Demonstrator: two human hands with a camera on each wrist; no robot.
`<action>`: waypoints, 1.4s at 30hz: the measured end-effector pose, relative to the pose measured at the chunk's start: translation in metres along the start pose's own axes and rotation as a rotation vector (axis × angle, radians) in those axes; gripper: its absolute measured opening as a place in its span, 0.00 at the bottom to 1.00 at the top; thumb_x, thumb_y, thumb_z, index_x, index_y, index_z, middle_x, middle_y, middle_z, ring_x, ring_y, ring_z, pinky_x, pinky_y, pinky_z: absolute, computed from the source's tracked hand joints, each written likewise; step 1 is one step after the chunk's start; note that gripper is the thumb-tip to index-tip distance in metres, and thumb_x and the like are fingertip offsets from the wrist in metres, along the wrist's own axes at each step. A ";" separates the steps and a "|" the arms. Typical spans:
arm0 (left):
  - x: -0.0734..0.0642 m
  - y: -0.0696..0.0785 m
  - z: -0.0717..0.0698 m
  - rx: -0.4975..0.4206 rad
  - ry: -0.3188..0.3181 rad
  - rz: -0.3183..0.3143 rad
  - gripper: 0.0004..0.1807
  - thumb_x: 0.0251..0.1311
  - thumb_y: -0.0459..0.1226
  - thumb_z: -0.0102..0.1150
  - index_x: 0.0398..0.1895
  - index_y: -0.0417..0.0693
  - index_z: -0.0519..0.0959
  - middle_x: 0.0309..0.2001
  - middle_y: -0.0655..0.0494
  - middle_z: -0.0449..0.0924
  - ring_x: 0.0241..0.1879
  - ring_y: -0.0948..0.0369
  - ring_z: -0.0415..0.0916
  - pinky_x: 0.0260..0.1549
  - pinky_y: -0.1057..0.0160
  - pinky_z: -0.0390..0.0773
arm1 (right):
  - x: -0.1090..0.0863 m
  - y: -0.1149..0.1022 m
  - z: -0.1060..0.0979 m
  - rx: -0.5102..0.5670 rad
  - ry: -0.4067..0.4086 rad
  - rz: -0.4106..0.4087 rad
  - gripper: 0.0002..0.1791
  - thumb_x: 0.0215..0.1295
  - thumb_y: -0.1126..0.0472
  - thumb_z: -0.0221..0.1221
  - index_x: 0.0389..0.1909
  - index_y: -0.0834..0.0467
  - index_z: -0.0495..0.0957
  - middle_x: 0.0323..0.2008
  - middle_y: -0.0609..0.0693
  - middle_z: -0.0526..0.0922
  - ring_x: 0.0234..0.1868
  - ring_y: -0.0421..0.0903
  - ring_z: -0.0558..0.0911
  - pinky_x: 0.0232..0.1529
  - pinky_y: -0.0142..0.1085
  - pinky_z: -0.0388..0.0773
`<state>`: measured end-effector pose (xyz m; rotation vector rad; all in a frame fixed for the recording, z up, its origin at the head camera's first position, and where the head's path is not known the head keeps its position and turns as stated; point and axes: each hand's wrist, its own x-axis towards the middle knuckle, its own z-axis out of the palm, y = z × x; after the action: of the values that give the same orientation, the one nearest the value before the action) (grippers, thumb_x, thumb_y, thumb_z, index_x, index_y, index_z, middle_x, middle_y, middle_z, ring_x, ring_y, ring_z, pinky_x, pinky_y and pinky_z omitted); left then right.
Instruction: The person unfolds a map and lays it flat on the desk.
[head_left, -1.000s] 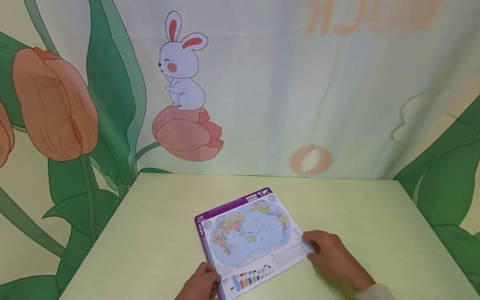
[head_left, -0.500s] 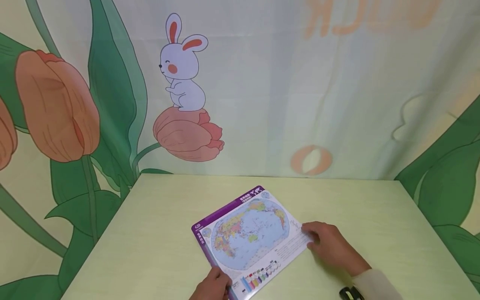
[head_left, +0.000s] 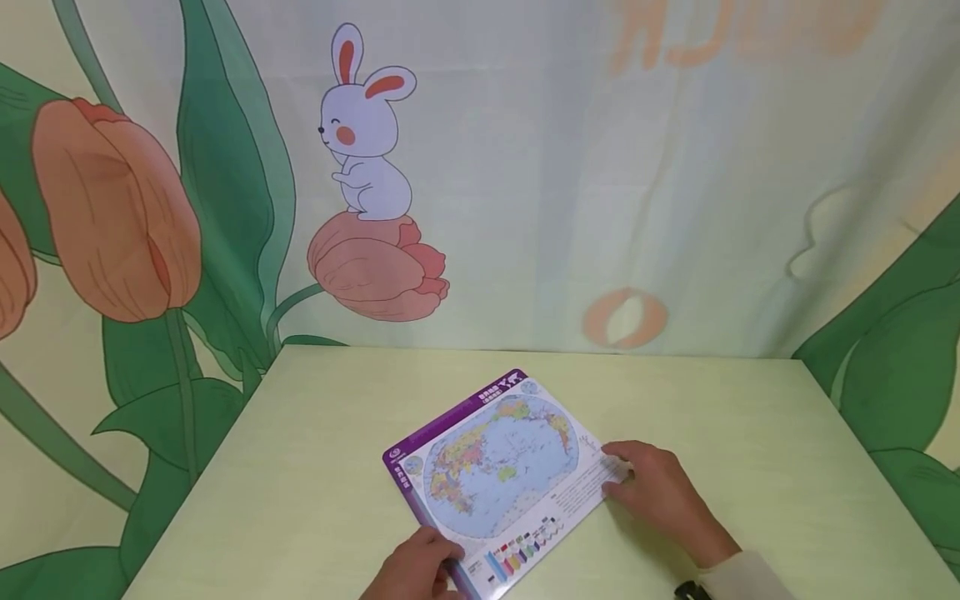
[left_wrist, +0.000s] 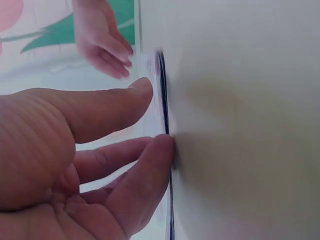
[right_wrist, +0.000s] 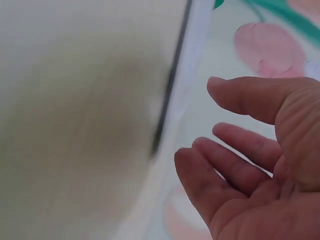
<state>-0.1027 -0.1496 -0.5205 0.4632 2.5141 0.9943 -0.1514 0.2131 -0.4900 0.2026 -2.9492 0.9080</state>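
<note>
A world map board (head_left: pixel 502 471) with a purple border lies turned at an angle on the pale table in the head view. It bears a coloured map, small print and a row of coloured shapes. My left hand (head_left: pixel 416 567) is at its lower left edge; in the left wrist view a fingertip of the left hand (left_wrist: pixel 100 145) touches the dark edge while the thumb stands apart. My right hand (head_left: pixel 663 492) is at the board's right edge, thumb and forefinger spread. In the right wrist view the right hand (right_wrist: pixel 260 155) has loose, parted fingers beside the edge.
The table (head_left: pixel 300 467) spreads out on both sides of the board. Behind it hangs a cloth (head_left: pixel 510 183) printed with a rabbit and tulips. A black band (head_left: pixel 691 591) shows near my right sleeve (head_left: pixel 750 575).
Over the second the board has turned anticlockwise, its lower end shifting right with my left hand. In the last half second it stays nearly still while the fingers of both hands spread.
</note>
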 end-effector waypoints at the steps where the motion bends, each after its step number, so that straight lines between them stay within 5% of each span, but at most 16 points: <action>1: -0.001 0.000 -0.005 -0.004 0.009 0.005 0.25 0.59 0.38 0.76 0.57 0.35 0.83 0.45 0.58 0.74 0.37 0.64 0.70 0.38 0.67 0.75 | -0.004 -0.008 0.000 0.015 0.003 0.017 0.27 0.56 0.63 0.77 0.58 0.61 0.85 0.55 0.57 0.89 0.46 0.50 0.88 0.51 0.49 0.86; 9: 0.004 -0.006 -0.049 -0.027 0.124 -0.058 0.23 0.62 0.32 0.74 0.61 0.46 0.84 0.52 0.55 0.84 0.48 0.57 0.80 0.54 0.50 0.86 | -0.035 -0.071 0.019 0.077 -0.080 0.093 0.29 0.54 0.54 0.80 0.57 0.54 0.86 0.54 0.49 0.89 0.38 0.39 0.84 0.45 0.39 0.85; 14: 0.023 -0.025 -0.076 -0.002 0.189 -0.023 0.23 0.61 0.29 0.73 0.60 0.49 0.86 0.55 0.54 0.87 0.51 0.57 0.84 0.52 0.53 0.88 | -0.049 -0.096 0.034 0.138 -0.212 0.058 0.31 0.55 0.50 0.79 0.59 0.57 0.86 0.53 0.49 0.90 0.41 0.42 0.83 0.47 0.41 0.86; 23: 0.066 -0.058 -0.120 0.016 0.148 0.072 0.26 0.63 0.25 0.70 0.62 0.53 0.85 0.59 0.55 0.87 0.59 0.55 0.83 0.61 0.50 0.83 | -0.061 -0.116 0.061 0.174 -0.366 0.025 0.34 0.55 0.42 0.78 0.59 0.57 0.86 0.40 0.45 0.90 0.32 0.38 0.77 0.34 0.29 0.74; 33: 0.085 -0.078 -0.133 0.102 0.058 0.072 0.25 0.65 0.27 0.69 0.62 0.57 0.86 0.61 0.55 0.86 0.64 0.51 0.81 0.66 0.45 0.80 | -0.061 -0.089 0.111 0.079 -0.359 -0.147 0.38 0.52 0.28 0.74 0.57 0.49 0.85 0.36 0.41 0.89 0.26 0.30 0.73 0.32 0.28 0.75; 42: 0.090 -0.080 -0.131 0.161 0.038 0.124 0.26 0.63 0.26 0.70 0.63 0.55 0.86 0.61 0.56 0.87 0.63 0.52 0.83 0.64 0.48 0.82 | -0.062 -0.106 0.105 0.007 -0.291 -0.207 0.39 0.53 0.29 0.73 0.57 0.52 0.87 0.47 0.48 0.92 0.34 0.35 0.84 0.35 0.33 0.82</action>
<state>-0.2553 -0.2402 -0.5102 0.6616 2.6383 0.8551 -0.0758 0.0740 -0.5228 0.6819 -3.1021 0.9302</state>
